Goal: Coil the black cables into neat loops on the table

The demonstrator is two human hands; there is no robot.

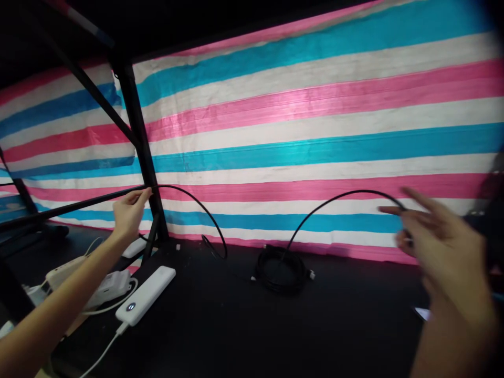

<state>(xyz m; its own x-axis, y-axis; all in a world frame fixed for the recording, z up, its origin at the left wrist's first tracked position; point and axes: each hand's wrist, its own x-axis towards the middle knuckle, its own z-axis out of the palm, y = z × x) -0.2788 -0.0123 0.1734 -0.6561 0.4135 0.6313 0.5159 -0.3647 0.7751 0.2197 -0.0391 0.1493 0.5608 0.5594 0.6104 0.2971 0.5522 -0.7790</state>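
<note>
My left hand (130, 211) pinches a black cable (197, 202) beside the dark metal post. From there the cable arcs down to a small loop on the black surface. At the right, my right hand (447, 244) grips a black cable between thumb and fingers, with the index finger stretched out; it is slightly blurred. This stretch bends over and runs down into a coil of black cable (281, 270) lying in the middle of the surface. Light-coloured plug ends stick out of the coil. Whether both stretches are one cable I cannot tell.
A white power bank (146, 295) with a white cable plugged in lies at the left, near white adapters (114, 283) and a power strip (65, 272). The dark metal frame post (137, 126) rises behind my left hand. A striped sheet (315, 126) hangs along the back.
</note>
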